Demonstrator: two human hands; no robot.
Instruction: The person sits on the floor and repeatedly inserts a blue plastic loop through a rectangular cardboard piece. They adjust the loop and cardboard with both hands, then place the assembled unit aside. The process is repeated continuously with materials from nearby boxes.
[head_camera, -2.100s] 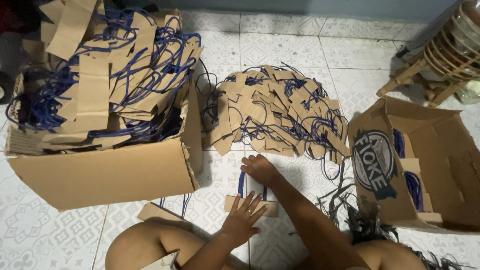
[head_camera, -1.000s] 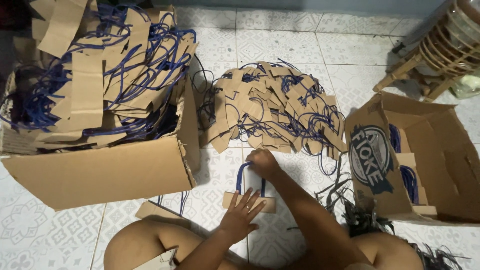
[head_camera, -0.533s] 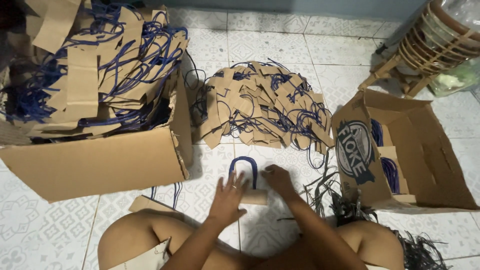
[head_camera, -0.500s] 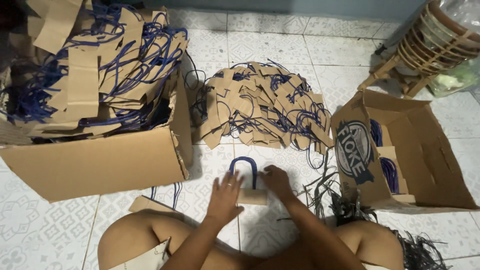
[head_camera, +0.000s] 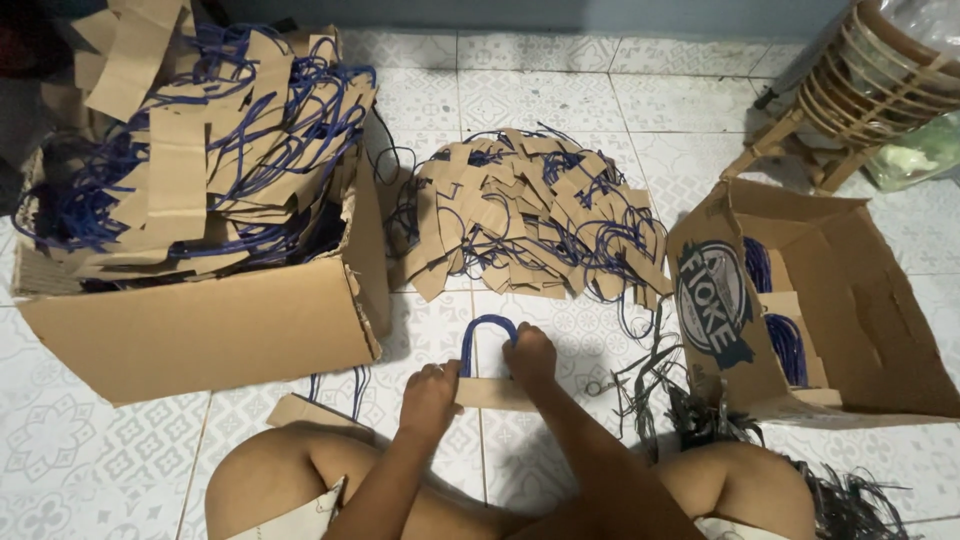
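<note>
Your left hand (head_camera: 428, 398) presses flat, fingers spread, on the left end of a brown cardboard strip (head_camera: 492, 393) lying on the patterned floor tile just before your knees, while your right hand (head_camera: 530, 352) pinches narrow at the right foot of the blue cord loop (head_camera: 487, 335) arching up from that strip. You look to be seating the cord handle into the strip, so judge the next move as a firm press along the joint. The finished heap of brown strips with blue cords (head_camera: 530, 215) lies just beyond.
</note>
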